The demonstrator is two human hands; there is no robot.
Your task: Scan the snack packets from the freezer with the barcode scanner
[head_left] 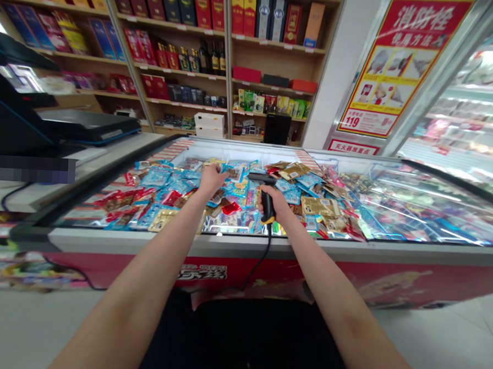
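Observation:
My right hand (275, 201) is wrapped round the grip of a black and yellow barcode scanner (267, 205). The scanner's head points left, towards my left hand (212, 180). Bent fingers and thumb of that hand close at the edge of a blue and white snack packet (234, 173) with brown contents; the fingertips are partly hidden. Beneath both hands, many small snack packets lie heaped on the glass top of a chest freezer (115, 242). Red packets (124, 200) gather on the left, and gold packets (320, 206) lie right of the scanner.
A black cable hangs from the scanner down the freezer's front. At left, a counter (108, 149) carries a dark weighing machine (88, 125). Shelves (180, 24) of boxes and bottles stand behind. A red and yellow sign (401, 66) is on the right, beside a lit display fridge (473, 108).

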